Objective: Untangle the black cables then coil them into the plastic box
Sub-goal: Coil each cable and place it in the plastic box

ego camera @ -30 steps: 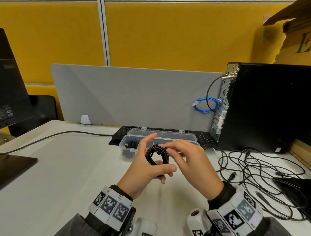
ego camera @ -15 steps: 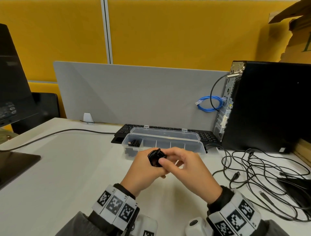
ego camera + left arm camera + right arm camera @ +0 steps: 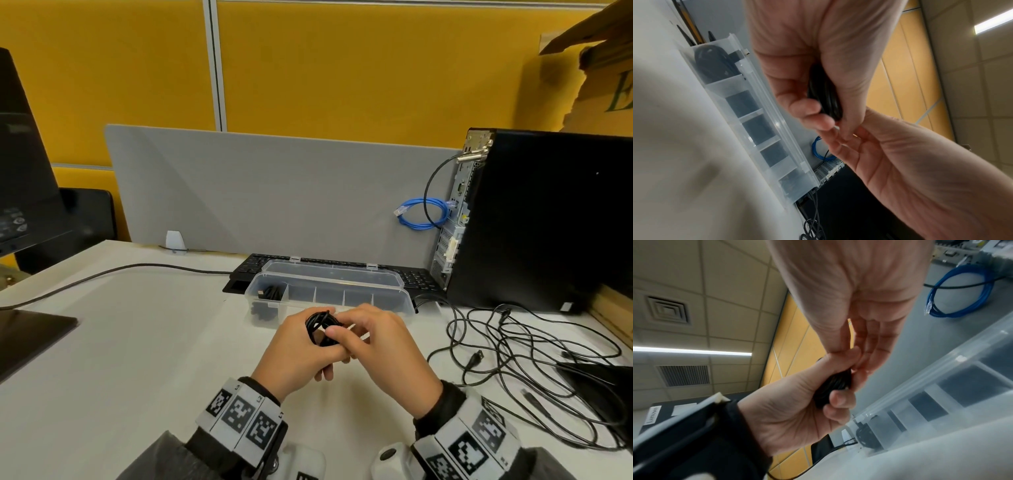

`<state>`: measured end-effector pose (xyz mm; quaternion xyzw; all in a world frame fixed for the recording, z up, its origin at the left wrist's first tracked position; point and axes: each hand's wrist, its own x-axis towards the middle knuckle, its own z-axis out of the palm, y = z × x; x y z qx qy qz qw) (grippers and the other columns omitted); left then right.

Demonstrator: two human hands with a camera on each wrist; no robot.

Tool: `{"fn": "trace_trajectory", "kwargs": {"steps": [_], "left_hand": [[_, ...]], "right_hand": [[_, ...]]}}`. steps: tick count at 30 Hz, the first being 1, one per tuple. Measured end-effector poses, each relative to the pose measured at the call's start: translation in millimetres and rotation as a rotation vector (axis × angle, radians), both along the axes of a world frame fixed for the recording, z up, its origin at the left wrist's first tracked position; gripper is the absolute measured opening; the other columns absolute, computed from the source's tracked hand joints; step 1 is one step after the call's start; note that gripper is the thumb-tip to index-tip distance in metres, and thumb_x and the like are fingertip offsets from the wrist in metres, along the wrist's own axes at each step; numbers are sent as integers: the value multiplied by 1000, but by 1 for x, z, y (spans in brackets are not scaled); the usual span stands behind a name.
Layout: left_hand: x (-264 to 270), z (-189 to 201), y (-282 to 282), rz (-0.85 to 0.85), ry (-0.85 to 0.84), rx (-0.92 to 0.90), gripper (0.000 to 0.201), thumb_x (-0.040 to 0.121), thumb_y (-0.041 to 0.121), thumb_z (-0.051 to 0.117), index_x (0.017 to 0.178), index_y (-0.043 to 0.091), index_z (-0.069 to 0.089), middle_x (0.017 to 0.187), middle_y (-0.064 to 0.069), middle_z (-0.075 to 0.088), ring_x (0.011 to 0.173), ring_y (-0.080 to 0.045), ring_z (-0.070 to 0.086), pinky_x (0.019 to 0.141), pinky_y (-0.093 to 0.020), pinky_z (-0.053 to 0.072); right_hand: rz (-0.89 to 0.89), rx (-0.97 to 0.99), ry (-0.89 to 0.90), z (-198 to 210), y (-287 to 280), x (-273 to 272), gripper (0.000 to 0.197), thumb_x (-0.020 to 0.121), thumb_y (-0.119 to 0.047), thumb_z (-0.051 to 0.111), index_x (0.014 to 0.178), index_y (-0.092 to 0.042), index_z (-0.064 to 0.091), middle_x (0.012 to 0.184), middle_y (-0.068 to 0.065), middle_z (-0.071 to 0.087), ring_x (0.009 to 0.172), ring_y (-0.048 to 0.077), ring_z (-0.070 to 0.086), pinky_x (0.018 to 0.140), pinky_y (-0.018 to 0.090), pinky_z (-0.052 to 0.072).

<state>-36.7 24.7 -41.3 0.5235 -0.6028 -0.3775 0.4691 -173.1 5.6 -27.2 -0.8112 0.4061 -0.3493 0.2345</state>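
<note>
Two hands met above the white surface (image 3: 144,359): the left hand (image 3: 294,356) curled round a small black cable coil (image 3: 320,327) held on edge, its loop standing upright, while the right hand (image 3: 380,353) pinched it from the right. Just beyond lay the open plastic box (image 3: 407,303), long axis left to right, another coiled cable (image 3: 270,294) in its leftmost compartment. Loose black cables (image 3: 534,356) sprawled at right.

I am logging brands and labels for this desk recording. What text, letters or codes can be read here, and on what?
"Lenovo": white label on the black monitor back.
"E": large green letter, cut off, on the cardboard box.
White stickers on the monitor: print too blurred to read.
Wristband markers: square black-and-white codes; the small characters beside them are too tiny to read.
</note>
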Motion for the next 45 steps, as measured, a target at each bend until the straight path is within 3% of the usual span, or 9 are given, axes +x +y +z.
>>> {"fn": "trace_trajectory", "kwargs": {"steps": [6, 11, 14, 19, 24, 29, 35, 39, 45], "left_hand": [[8, 6, -9, 3, 83, 90, 21, 76, -7, 53, 67, 12, 55, 45, 1, 51, 37, -8, 45, 38, -17, 34], [24, 14, -33, 39, 102, 25, 19, 81, -3, 60, 77, 15, 56, 60, -3, 53, 46, -7, 47, 43, -17, 38], [49, 11, -48, 206, 49, -54, 28, 80, 19, 72, 104, 18, 56, 93, 4, 63, 82, -4, 59, 69, -12, 45], [86, 5, -61, 190, -369, 29, 25, 85, 16, 67, 109, 12, 64, 97, 5, 63, 92, -7, 58, 87, -20, 45], [96, 0, -71, 199, -456, 8, 12, 84, 10, 66, 93, 14, 73, 89, 2, 70, 77, -1, 60, 64, -5, 41], [101, -5, -76, 225, -405, 15, 10, 81, 12, 70, 89, 16, 74, 76, 8, 66, 71, 5, 58, 59, -4, 38], [102, -8, -75, 254, -380, -4, 8, 79, 12, 71, 85, 17, 75, 74, 11, 65, 71, 5, 57, 57, 0, 38], [100, -7, -74, 261, -373, 13, 9, 80, 13, 71, 87, 18, 74, 77, 9, 66, 74, 3, 58, 61, -6, 38], [99, -8, -73, 280, -401, 14, 9, 81, 14, 70, 88, 18, 74, 75, 13, 63, 73, 6, 55, 62, -6, 36]], "right_hand": [[56, -55, 145, 17, -10, 22, 21, 92, -18, 55, 110, -22, 64, 84, -10, 63, 72, -2, 52, 67, 2, 37], [59, 9, 183, 36, -49, 45, 21, 90, -17, 58, 109, -15, 67, 79, -8, 67, 73, 4, 57, 68, 12, 41], [-76, -1, 130, 39, -89, 61, 25, 90, -18, 58, 113, -11, 66, 86, 6, 68, 84, 18, 60, 73, 16, 45], [-138, 42, 522, 19, -136, 87, 27, 92, -16, 54, 116, -6, 63, 107, 18, 65, 100, 32, 61, 85, 33, 50], [-13, -18, 874, 0, -138, 105, 24, 90, -16, 56, 111, -8, 64, 105, 16, 65, 93, 32, 63, 74, 34, 51], [-67, -69, 863, -3, -133, 104, 26, 92, -14, 55, 116, -7, 50, 108, 14, 61, 87, 28, 58, 67, 32, 43], [-104, -172, 1059, -7, -137, 108, 24, 95, -18, 45, 111, -8, 60, 118, 11, 59, 117, 28, 44, 96, 42, 36], [-52, 40, 956, -6, -141, 94, 27, 93, -31, 51, 111, -16, 65, 112, 8, 64, 111, 28, 53, 99, 42, 34], [-109, 210, 79, 46, -131, 25, 29, 99, -25, 41, 119, -11, 56, 106, 7, 66, 84, 14, 58, 79, 27, 48]]}}
